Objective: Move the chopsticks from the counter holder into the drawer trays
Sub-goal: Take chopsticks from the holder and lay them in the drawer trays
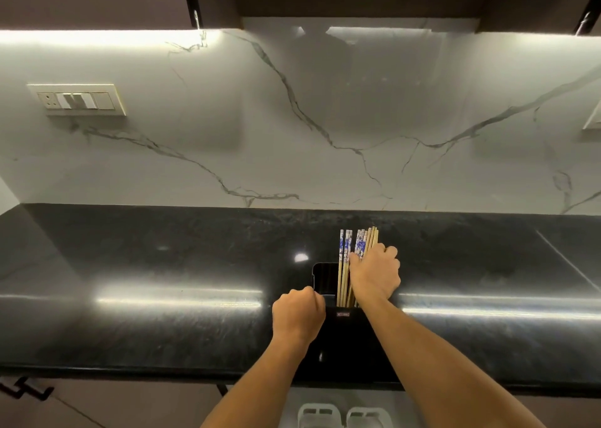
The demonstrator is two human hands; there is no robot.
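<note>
Two grips held: right grip (375, 276) closed round the chopsticks (344, 248), left grip (297, 313) curled on the holder (344, 336) rim. Uneven lifting could spill loose sticks across the tabletop (162, 265).

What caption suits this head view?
Right hand grips chopsticks in the black counter holder while left hand holds its rim.

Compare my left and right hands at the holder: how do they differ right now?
The left hand curls over the left rim of the black holder, while the right hand wraps around the chopsticks standing in it. The left hand sits nearer the front edge of the counter; the right hand reaches farther back. Both have curled, gripping fingers, and both work at the same holder.
</note>
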